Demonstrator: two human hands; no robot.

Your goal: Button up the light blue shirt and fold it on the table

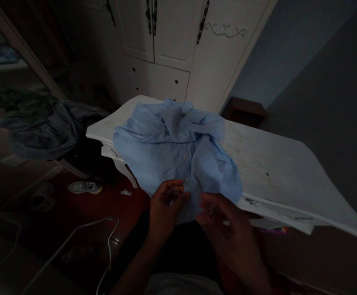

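A light blue button-up shirt (153,159) lies rumpled across a white table, its collar end bunched at the far side and its lower front hanging over the near edge. Small pale buttons run down its placket. My left hand (167,205) is at the lower placket, fingers curled and thumb against the cloth, just below a button (187,180). To the right, my right hand (227,225) hovers by the lower front, slightly blurred. Its thumb and forefinger are bent and apart, with nothing visible between them.
The white table (276,164) has a worn top. Behind it stands a white wardrobe (169,37). Dark clothes (49,127) are heaped at left. A sneaker (85,187) and a pale cable (73,229) are low on the left. The room is dim.
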